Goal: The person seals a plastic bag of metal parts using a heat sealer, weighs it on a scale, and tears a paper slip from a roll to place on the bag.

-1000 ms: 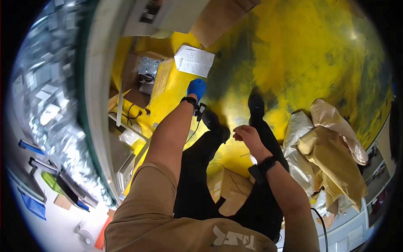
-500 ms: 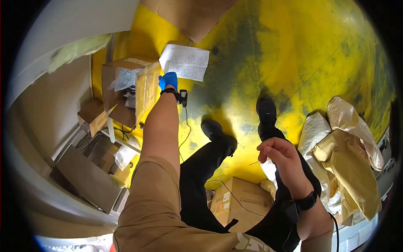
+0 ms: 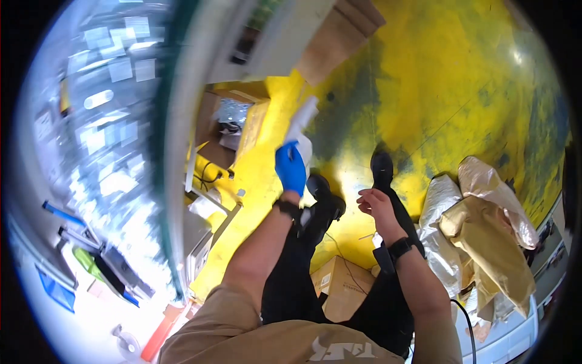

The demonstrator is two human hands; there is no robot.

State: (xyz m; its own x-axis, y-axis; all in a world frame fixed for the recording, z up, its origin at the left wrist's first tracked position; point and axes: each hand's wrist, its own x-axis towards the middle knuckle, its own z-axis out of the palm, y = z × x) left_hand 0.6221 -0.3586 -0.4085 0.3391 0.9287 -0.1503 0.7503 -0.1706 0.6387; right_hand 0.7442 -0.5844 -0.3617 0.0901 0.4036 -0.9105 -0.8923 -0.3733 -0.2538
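My left hand [image 3: 291,170], in a blue glove, is closed on a white paper sheet [image 3: 302,119]. The sheet is seen nearly edge-on, raised above the yellow floor, and its lower part is bent beside the fingers. My bare right hand [image 3: 377,207] is held in front of my right leg with its fingers curled together; whether anything small is between them cannot be made out. Each wrist has a dark band. Left of the gloved hand stands an open cardboard box [image 3: 253,130] with clear plastic wrapping [image 3: 233,111] inside.
Silvery bags [image 3: 439,209] and a tan bag [image 3: 485,242] lie at the right. A closed carton [image 3: 344,288] stands on the floor between my legs. Flat brown cardboard [image 3: 336,39] is at the top. A dark cable [image 3: 468,324] runs near my right arm.
My left hand has taken the paper sheet off the floor and drawn it back toward me. My right hand has shifted slightly up and left. The view has swung left.
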